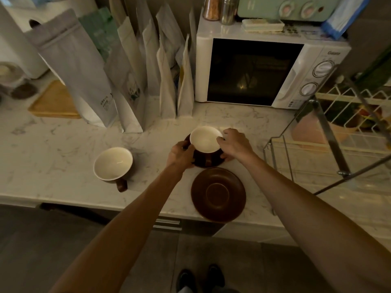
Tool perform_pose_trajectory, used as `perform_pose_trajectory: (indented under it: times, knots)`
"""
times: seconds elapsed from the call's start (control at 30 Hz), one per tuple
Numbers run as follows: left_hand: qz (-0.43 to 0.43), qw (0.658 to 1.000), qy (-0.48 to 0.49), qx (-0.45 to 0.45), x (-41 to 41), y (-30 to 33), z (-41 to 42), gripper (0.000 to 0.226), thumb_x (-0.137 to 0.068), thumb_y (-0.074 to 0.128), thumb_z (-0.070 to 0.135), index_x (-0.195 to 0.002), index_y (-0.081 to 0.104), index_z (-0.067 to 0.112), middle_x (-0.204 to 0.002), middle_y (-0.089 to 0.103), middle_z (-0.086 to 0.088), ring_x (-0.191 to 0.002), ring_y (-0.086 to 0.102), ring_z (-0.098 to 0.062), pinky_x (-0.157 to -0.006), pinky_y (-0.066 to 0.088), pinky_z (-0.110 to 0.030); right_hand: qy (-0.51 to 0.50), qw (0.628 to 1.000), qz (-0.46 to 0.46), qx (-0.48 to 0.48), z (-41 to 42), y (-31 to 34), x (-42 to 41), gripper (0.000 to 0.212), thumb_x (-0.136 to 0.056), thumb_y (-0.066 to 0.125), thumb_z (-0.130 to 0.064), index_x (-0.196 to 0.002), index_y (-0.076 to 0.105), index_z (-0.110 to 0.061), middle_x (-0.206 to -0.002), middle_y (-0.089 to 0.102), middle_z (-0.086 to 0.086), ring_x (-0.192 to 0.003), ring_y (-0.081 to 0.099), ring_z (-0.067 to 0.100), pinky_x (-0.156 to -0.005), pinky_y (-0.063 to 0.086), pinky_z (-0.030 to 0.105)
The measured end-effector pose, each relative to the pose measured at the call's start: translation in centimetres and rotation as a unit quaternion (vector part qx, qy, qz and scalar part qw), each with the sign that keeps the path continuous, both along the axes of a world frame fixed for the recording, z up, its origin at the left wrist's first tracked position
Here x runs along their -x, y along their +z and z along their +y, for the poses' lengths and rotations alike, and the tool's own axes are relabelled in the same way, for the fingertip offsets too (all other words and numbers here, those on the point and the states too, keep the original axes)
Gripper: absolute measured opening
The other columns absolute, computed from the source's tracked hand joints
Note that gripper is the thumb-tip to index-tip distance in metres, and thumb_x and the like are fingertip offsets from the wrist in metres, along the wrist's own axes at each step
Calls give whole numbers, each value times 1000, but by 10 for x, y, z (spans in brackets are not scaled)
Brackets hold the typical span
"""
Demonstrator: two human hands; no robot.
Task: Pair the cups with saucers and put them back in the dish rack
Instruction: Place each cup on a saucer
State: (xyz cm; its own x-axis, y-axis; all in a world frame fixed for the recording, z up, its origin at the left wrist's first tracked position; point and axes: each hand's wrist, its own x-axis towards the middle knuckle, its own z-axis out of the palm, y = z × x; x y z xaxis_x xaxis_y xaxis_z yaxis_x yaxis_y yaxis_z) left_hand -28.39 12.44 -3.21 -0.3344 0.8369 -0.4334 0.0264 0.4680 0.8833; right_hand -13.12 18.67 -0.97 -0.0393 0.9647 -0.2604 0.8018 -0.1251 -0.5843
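Observation:
A brown cup with a cream inside [205, 139] sits on a brown saucer [208, 162] at the middle of the marble counter. My left hand [179, 154] grips the saucer's left edge and my right hand [233, 144] grips its right edge, fingers touching the cup's rim. A second brown saucer [218, 194] lies bare near the counter's front edge. A second cup [113, 163] stands alone to the left, its handle toward me. The metal dish rack [330, 132] stands at the right.
A white microwave [264, 72] stands behind the cups. Several tall paper bags [131, 81] line the back left. A wooden board [54, 102] lies at far left. A white wire basket [355, 115] sits behind the rack. The counter's front edge [84, 205] runs below the cups.

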Motion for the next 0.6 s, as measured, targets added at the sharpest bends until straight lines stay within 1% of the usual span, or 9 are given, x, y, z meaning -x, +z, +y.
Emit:
perform_pose_trajectory:
  times: [0.07, 0.1, 0.17, 0.23, 0.27, 0.33, 0.43, 0.53, 0.6]
  knots:
    - [42, 999, -12, -1, 9, 3, -4, 46, -92, 54, 28, -136, 46, 16, -117, 63, -11, -93, 68, -25, -74, 59, -40, 29, 987, -132, -91, -1, 7, 2, 38, -96, 49, -35, -127, 54, -13, -109, 69, 10, -85, 70, 28, -71, 55, 36]
    - [68, 997, -22, -5, 13, 5, -6, 45, -92, 53, 29, -136, 47, 18, -119, 64, -11, -93, 68, -25, -76, 59, -41, 40, 975, -172, -134, -2, 11, 5, 37, -97, 49, -37, -125, 56, -14, -109, 68, 10, -89, 67, 28, -68, 48, 33]
    - [122, 991, -46, -15, 23, 11, -12, 43, -92, 53, 32, -133, 51, 20, -121, 66, -9, -93, 67, -24, -83, 58, -43, 64, 957, -202, -196, -3, 20, 13, 36, -96, 49, -38, -121, 58, -14, -107, 68, 10, -91, 65, 30, -64, 38, 32]
    - [195, 977, -82, -26, 35, 21, -18, 41, -91, 53, 35, -130, 55, 22, -121, 66, -9, -101, 65, -25, -89, 55, -44, 96, 948, -206, -224, -5, 28, 24, 35, -96, 49, -40, -118, 59, -14, -105, 68, 10, -89, 65, 30, -63, 37, 33]
    - [244, 964, -98, -35, 41, 27, -22, 40, -91, 53, 37, -128, 57, 23, -120, 67, -8, -104, 64, -25, -91, 54, -44, 117, 945, -202, -227, -7, 31, 31, 35, -96, 49, -41, -118, 59, -15, -105, 68, 10, -89, 64, 29, -63, 37, 33]
    - [353, 927, -110, -56, 56, 38, -33, 39, -90, 51, 41, -125, 59, 26, -118, 68, -4, -107, 63, -24, -92, 52, -41, 166, 944, -187, -216, -12, 36, 46, 36, -96, 50, -41, -119, 59, -16, -107, 66, 10, -90, 63, 29, -63, 36, 33]
    - [474, 872, -102, -63, 82, 53, -54, 39, -92, 48, 44, -126, 58, 27, -118, 68, -3, -104, 64, -26, -88, 51, -39, 243, 932, -166, -209, -21, 38, 72, 36, -94, 52, -43, -117, 61, -16, -111, 66, 10, -94, 62, 28, -64, 38, 33]
    - [552, 827, -105, -20, 113, 66, -77, 40, -94, 45, 44, -129, 55, 26, -119, 66, -8, -100, 64, -30, -81, 53, -39, 302, 919, -159, -198, -30, 42, 100, 42, -93, 52, -46, -124, 60, -18, -122, 63, 10, -105, 61, 29, -72, 44, 36]
    - [598, 796, -92, 0, 135, 72, -95, 40, -94, 45, 42, -128, 55, 24, -117, 66, -11, -98, 64, -33, -76, 49, -37, 334, 909, -160, -191, -37, 43, 119, 44, -93, 51, -46, -126, 59, -19, -124, 63, 10, -109, 60, 30, -76, 45, 38]
